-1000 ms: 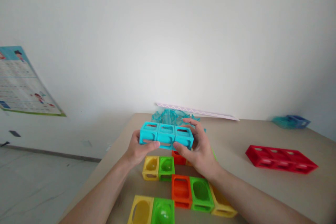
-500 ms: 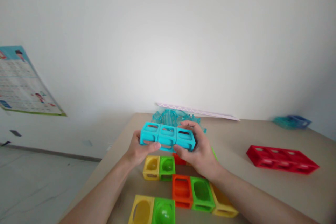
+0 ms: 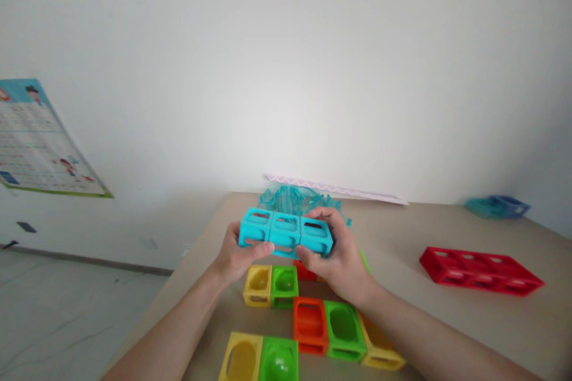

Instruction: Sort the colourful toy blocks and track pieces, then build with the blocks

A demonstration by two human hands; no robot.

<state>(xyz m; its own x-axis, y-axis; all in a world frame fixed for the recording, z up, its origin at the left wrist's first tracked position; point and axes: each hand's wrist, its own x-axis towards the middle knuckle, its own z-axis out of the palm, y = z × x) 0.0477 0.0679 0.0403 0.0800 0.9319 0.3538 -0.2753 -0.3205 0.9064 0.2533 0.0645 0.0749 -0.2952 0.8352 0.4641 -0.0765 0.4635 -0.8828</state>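
Note:
A light-blue row of three joined hollow cubes [image 3: 285, 231] is held above the table between both hands. My left hand [image 3: 239, 255] grips its left end, thumb along the front lower edge. Around the right end is my right hand [image 3: 337, 253], with the thumb at the front and fingers behind. Below lie a yellow-and-green pair [image 3: 284, 283], an orange, green and yellow row [image 3: 343, 326] partly covered by my right forearm, and another yellow-and-green pair [image 3: 277, 360] at the bottom edge. A red-orange block [image 3: 304, 272] shows partly beneath my right hand.
Clear teal pieces [image 3: 290, 199] lie heaped at the back of the table [image 3: 393, 238], before a pale patterned strip [image 3: 335, 189] by the wall. To the right are a red three-part row [image 3: 480, 272] and a blue block [image 3: 510, 206] beside teal material. A poster [image 3: 40, 137] hangs left.

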